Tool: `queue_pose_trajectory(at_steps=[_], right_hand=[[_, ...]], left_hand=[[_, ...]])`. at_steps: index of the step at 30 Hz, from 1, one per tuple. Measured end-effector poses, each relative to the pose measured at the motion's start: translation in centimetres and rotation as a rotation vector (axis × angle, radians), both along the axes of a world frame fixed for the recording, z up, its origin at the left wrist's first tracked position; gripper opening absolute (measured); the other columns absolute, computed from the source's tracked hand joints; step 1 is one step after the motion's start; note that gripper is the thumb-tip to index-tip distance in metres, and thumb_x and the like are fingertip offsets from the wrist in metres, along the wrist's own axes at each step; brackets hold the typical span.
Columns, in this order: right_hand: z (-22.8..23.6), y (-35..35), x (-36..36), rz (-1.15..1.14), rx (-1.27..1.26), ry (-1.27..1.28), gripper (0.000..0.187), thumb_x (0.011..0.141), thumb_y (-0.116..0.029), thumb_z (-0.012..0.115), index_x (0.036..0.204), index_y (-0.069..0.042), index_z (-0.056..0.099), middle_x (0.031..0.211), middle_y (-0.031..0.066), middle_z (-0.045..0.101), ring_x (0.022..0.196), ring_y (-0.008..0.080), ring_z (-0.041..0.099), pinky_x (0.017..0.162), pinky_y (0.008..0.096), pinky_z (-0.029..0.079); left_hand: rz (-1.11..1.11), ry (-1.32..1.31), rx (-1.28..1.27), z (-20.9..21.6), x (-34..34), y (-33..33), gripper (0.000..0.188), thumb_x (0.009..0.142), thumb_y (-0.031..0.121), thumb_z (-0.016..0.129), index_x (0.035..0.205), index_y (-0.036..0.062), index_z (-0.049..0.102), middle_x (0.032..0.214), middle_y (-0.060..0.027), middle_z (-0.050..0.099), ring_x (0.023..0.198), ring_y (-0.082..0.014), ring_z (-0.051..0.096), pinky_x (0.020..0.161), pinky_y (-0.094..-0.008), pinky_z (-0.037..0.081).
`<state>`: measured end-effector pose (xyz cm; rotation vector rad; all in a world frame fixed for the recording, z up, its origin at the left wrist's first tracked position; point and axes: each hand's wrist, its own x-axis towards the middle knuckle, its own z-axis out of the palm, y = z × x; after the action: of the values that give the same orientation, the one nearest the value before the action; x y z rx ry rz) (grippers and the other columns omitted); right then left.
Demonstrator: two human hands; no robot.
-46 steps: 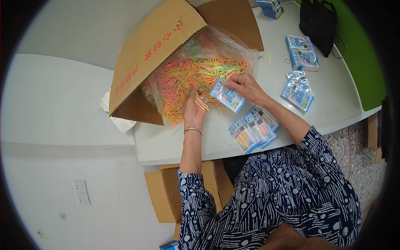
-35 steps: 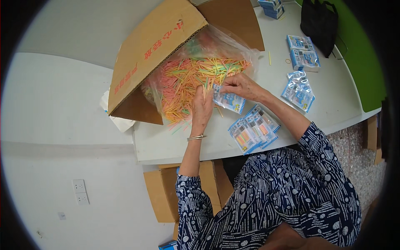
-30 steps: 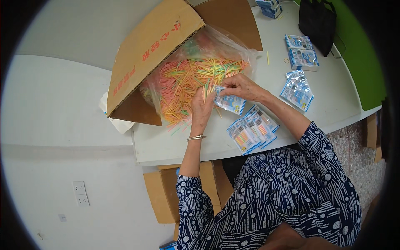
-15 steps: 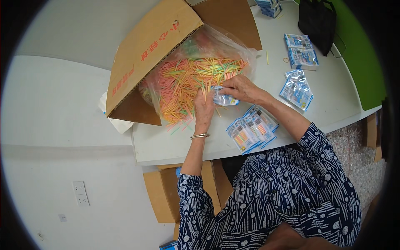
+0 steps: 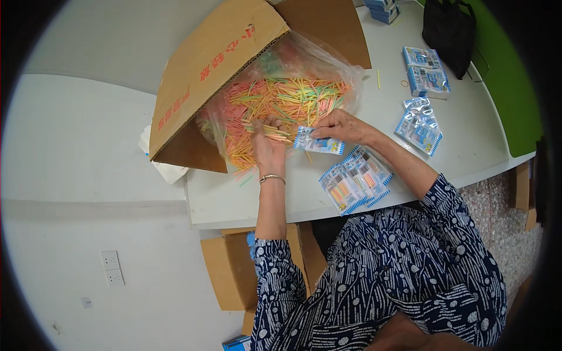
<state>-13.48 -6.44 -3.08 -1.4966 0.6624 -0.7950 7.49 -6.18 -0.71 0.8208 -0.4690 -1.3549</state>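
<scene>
On a white table [image 5: 222, 205], upper centre, a clear liner [image 5: 353, 71] heaped with pastel sticks [image 5: 254, 96] bulges from an open cardboard box [image 5: 219, 67]. Mid-frame, the left hand [image 5: 269, 152], palm up, fingers curled, holds a small bundle [image 5: 275, 134]; just right, the right hand [image 5: 341, 127] pinches a blue-and-white packet [image 5: 319, 144].

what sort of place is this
Probably a packing workroom, judging by the open cardboard box, the heap of coloured sticks in clear plastic, and the blue-and-white packets fanned out on a white table.
</scene>
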Motion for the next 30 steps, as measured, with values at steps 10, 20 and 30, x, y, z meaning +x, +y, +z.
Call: queue_pose_trajectory(at_steps=[10,20,30], right_hand=[[-0.8,0.2,0.0,0.076,0.241,-0.168,0.022,0.083,-0.021,0.069,0.091,-0.001,0.071,0.073,0.0012,0.067,0.063,0.0033,0.055,0.057,0.0200,0.044],[-0.5,0.5,-0.3,0.120,0.341,-0.200,0.020,0.082,-0.019,0.069,0.092,-0.001,0.071,0.081,0.0020,0.068,0.071,0.0047,0.057,0.065,0.0200,0.045],[-0.3,1.0,-0.7,0.123,0.392,-0.225,0.020,0.082,-0.021,0.069,0.089,-0.002,0.071,0.078,0.0014,0.067,0.070,0.0052,0.057,0.063,0.0204,0.045]], left_hand=[[0.036,-0.114,-0.198,2.5,-3.2,2.0,0.016,0.094,0.021,0.053,0.099,0.0068,0.047,0.095,-0.0090,0.055,0.087,-0.0205,0.054,0.080,-0.0348,0.047],[0.038,-0.257,-0.229,3.1,-4.6,3.3,0.026,0.094,0.030,0.053,0.101,0.0078,0.043,0.094,-0.0069,0.056,0.087,-0.0191,0.059,0.083,-0.0365,0.048],[0.090,-0.269,-0.229,3.0,-5.0,3.3,0.028,0.094,0.032,0.053,0.100,0.0064,0.044,0.093,-0.0069,0.056,0.086,-0.0190,0.059,0.082,-0.0362,0.049]])
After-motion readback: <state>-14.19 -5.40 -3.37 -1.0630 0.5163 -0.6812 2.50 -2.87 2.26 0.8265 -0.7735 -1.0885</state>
